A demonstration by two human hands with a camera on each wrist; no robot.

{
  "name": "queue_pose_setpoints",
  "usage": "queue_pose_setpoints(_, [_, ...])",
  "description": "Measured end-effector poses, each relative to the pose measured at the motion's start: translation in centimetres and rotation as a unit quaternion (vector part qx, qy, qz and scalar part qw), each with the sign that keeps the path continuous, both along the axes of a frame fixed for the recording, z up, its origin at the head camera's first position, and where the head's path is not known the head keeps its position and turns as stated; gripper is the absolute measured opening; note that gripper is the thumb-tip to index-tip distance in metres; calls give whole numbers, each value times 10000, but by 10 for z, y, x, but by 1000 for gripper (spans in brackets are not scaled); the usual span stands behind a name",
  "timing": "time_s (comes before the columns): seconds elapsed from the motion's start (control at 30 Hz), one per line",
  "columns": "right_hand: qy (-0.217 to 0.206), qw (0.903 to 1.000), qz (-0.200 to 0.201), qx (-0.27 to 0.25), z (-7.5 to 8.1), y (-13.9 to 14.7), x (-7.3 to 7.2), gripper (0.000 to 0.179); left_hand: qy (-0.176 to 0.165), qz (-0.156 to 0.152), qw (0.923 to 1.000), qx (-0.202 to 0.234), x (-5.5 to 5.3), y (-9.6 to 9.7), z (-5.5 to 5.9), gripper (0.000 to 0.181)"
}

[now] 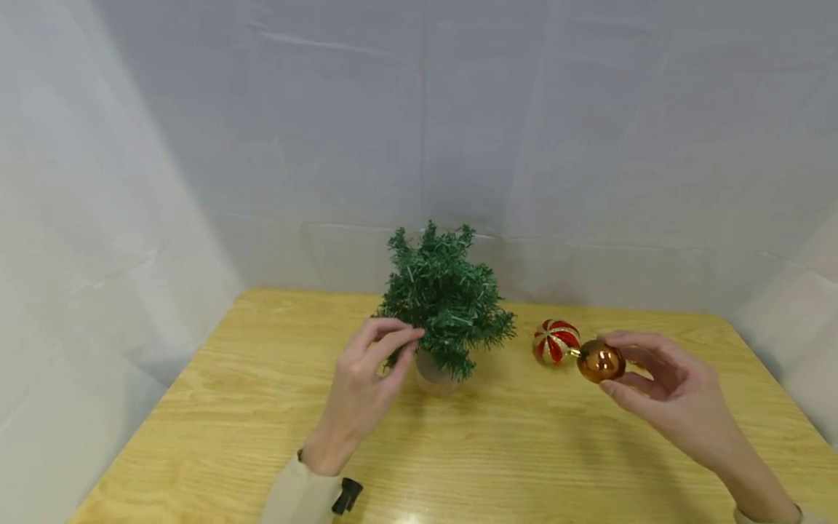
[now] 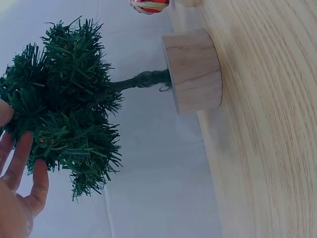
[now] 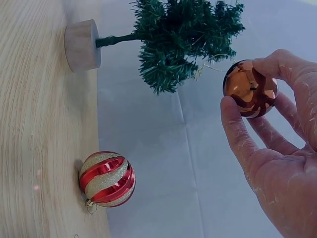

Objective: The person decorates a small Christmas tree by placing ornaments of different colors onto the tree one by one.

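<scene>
A small green artificial Christmas tree (image 1: 441, 291) stands upright on a round wooden base (image 2: 193, 72). My left hand (image 1: 366, 378) is at its near left side, thumb and fingertips bent around the tip of a branch (image 2: 74, 144); foliage partly hides the fingertips. To the right of the tree, my right hand (image 1: 674, 393) holds a shiny copper-coloured Christmas ball (image 3: 251, 89) between thumb and fingers, raised above the table. The ball's gold cap points left toward the tree, and a thin gold string (image 3: 210, 67) extends from it.
A red Christmas ball with glittery gold stripes (image 3: 107, 178) lies on the wooden table (image 1: 216, 407), right of the tree. White sheeting (image 1: 366, 131) hangs behind the table and along its sides. A black clip-like piece (image 1: 347, 496) sits by the left sleeve.
</scene>
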State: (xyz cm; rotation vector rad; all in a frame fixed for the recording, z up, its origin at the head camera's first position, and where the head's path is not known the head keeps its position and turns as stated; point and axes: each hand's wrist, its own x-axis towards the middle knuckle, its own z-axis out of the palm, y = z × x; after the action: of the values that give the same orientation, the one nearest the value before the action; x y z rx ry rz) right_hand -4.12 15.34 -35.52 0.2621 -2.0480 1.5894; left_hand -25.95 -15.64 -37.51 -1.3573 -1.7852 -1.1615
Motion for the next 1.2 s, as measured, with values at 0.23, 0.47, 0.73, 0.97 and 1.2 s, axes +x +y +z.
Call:
queue_pose_setpoints(0.23, [93,9988,-491,-14,-2,-37,9,53,379,-504,9980,-66,-21,-1,-3,29])
queue_pose_setpoints(0.47, [-19,9985,-537,118,0,-43,8,52,416,-565,9975,-27,-13,1,-5,24])
queue_pose_setpoints(0.73, [-225,9965,-788,189,1,-52,7,54,483,-520,9975,-73,-9,3,-6,25])
queue_pose_setpoints(0.97, [-247,9960,-793,318,3,-64,4,52,556,-561,9969,73,-9,4,-7,18])
queue_pose_setpoints(1.2, [-265,9945,-945,376,5,-85,4,51,667,-728,9947,289,-14,8,-7,17])
